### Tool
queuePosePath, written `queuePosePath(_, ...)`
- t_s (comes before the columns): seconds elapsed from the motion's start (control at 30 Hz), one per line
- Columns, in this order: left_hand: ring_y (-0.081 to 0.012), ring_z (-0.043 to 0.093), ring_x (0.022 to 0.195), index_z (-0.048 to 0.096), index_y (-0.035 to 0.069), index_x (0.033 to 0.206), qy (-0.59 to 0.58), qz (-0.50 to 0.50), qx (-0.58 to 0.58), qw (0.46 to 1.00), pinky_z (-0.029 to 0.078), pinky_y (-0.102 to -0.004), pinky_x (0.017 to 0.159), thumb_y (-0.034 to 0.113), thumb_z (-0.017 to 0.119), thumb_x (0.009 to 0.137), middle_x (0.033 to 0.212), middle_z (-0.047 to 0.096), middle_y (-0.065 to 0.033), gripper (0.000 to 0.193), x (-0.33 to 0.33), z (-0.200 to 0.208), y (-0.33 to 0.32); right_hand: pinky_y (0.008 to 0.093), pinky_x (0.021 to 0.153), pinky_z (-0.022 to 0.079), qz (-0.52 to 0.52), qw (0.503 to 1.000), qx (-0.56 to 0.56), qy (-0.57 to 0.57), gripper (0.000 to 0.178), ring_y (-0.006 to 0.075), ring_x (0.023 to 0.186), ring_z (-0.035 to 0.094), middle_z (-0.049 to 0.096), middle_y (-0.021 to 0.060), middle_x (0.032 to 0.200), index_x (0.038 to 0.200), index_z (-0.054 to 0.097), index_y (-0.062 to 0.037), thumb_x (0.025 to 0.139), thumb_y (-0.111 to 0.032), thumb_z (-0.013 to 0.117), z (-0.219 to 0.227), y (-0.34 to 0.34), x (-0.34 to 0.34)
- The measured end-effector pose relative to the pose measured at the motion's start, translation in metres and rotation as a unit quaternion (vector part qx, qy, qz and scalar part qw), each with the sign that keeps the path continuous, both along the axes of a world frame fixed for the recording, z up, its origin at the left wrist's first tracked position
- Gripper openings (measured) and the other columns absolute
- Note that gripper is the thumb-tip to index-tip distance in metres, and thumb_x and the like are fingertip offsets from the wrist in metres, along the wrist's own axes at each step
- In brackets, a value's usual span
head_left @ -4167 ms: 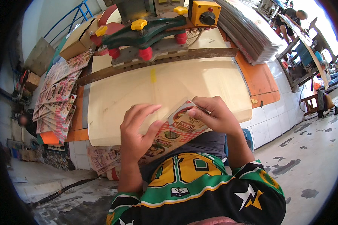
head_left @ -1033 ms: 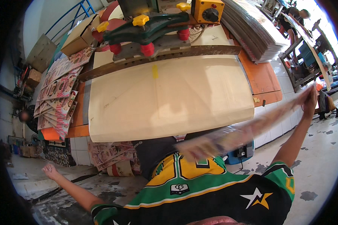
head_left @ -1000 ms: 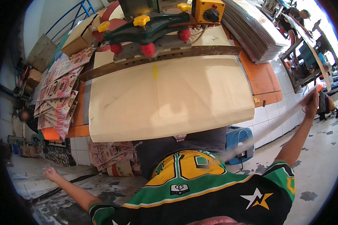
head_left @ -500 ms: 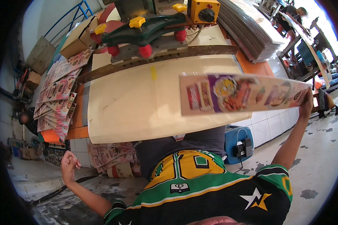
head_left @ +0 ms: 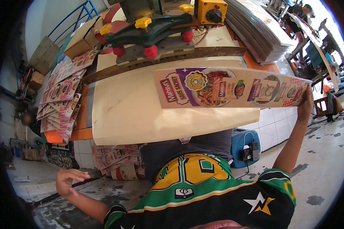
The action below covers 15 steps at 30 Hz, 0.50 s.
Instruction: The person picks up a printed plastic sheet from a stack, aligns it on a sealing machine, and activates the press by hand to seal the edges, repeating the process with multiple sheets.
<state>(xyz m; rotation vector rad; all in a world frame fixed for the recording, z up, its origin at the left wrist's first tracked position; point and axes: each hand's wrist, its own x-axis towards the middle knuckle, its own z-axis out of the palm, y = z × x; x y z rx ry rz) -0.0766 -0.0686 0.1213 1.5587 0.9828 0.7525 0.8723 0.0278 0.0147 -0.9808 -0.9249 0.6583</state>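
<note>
Printed strip [head_left: 233, 88]: extending, mid to R, above R part of cream sheet [head_left: 133, 114], printed face up; contact unclear. Far L, printed cards [head_left: 61, 86]: lying in overlapping pile. Below, L hand [head_left: 67, 182]: hovering apart from worktable [head_left: 82, 134], fingers loosely bent, gripping nothing visible. Strip's handling, mid: prob. weighing little, feeling fairly stiff, sliding easily b/c glossy, maybe creasing if bent hard; best gripping by short ends, w/ support under mid-length if sagging. Far R, R hand [head_left: 305, 105]: grasping strip's R end, exact thumb placement unclear.
</note>
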Motion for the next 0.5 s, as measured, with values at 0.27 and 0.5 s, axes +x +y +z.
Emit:
queuePosePath(0.27, -0.0294, 0.074, 0.098, 0.077, 0.003, 0.099, -0.17, -0.233, 0.149, 0.946, 0.051, -0.0475, 0.1, 0.05, 0.087, 0.077, 0.105, 0.077, -0.0174, 0.052, -0.045, 0.013, 0.003, 0.0329, 0.097, 0.054, 0.054, 0.998, 0.038, 0.016, 0.037, 0.0157, 0.113, 0.066, 0.067, 0.0081, 0.124, 0.134, 0.059, 0.0003, 0.11, -0.027, 0.052, 0.02, 0.012, -0.052)
queuePosePath(0.5, -0.0271, 0.073, 0.1, 0.074, 0.002, 0.119, 0.325, 0.0, 0.029, 0.945, 0.053, -0.0414, 0.093, 0.023, 0.084, 0.08, 0.12, 0.074, -0.0164, 0.045, 0.093, 0.026, 0.014, 0.0391, 0.107, 0.05, 0.093, 0.993, 0.014, 0.078, 0.044, 0.0194, 0.125, 0.061, 0.062, 0.0114, 0.139, 0.146, 0.05, -0.0037, 0.11, -0.029, 0.049, 0.024, 0.021, -0.126)
